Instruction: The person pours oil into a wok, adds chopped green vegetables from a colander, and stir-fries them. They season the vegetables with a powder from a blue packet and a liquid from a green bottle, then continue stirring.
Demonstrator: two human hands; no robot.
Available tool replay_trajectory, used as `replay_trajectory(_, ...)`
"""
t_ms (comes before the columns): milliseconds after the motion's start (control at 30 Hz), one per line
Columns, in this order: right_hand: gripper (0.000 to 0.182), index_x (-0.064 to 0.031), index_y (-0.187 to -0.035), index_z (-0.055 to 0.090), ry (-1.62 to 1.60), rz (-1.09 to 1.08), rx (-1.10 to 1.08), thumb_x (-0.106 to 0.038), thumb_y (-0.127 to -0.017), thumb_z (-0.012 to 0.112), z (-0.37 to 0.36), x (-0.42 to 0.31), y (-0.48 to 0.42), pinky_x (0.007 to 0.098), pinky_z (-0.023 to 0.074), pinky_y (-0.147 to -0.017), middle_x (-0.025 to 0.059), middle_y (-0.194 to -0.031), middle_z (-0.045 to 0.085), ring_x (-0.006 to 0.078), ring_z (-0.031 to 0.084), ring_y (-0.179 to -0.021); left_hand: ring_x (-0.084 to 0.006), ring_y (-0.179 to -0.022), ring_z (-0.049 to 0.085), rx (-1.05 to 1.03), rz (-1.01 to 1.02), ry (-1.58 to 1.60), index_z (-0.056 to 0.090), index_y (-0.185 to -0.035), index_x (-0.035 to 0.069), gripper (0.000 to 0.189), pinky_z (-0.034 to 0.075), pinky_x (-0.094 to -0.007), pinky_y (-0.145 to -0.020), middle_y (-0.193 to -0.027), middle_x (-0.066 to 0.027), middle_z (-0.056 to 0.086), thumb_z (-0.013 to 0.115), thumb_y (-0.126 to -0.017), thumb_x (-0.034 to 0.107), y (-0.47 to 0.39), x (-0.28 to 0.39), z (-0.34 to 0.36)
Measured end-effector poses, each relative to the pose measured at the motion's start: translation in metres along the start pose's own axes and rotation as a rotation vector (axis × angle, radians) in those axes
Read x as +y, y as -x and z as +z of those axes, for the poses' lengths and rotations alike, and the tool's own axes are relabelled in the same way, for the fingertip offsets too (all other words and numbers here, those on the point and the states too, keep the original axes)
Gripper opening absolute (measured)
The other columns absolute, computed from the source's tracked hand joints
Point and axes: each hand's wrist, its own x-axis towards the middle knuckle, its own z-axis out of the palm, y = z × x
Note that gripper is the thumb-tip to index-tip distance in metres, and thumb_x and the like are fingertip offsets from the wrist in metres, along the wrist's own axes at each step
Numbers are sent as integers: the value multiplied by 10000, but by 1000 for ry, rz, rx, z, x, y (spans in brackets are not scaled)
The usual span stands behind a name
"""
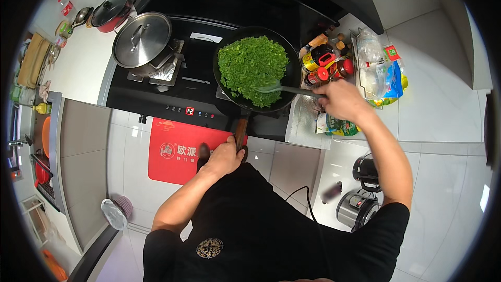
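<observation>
Chopped green vegetables (250, 64) fill much of a dark frying pan (291, 53) on the black cooktop (195, 94). My left hand (223, 156) is closed around the pan's wooden handle (242, 125), which points toward my body. In my right hand (342, 98), to the right of the pan, is the dark handle of a grey-green spatula (274, 86). Its head rests in the greens at the lower right and is partly blurred.
Left of the pan stands a lidded steel pot (143, 41), with a red pot (109, 13) behind it. Sauce bottles (319, 74) and a wire rack of packets (381, 70) stand close on the right. A red mat (172, 164) lies on the floor.
</observation>
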Motion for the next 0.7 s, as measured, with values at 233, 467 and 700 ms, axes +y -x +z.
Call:
replay_trajectory(233, 307, -122, -1038, 710, 119, -51, -4, -110, -749, 608, 8, 10, -24, 408, 514, -814, 157, -915, 686, 317, 652, -903, -446, -850, 633, -76, -19, -152, 461, -1052, -127, 473, 513, -494, -774, -848, -309, 631, 595, -869, 288, -6, 9, -13)
replay_trajectory(467, 336, -170, -1054, 692, 412, -110, 168, -97, -734, 622, 14, 10, -26, 416, 532, -649, 95, -744, 666, 279, 668, -761, -441, -876, 629, -99, -40, -160, 466, -1078, -131, 500, 510, -489, -796, -889, -306, 631, 597, -867, 303, -4, 9, -15)
replay_trajectory(700, 174, -93, -868, 704, 524, -67, 71, -85, -713, 626, 10, 39, -39, 404, 549, -657, 121, -787, 673, 289, 675, -761, -437, -880, 630, -116, -61, -199, 463, -1097, -124, 484, 510, -481, -798, -904, -296, 635, 591, -873, 285, -7, 14, -13)
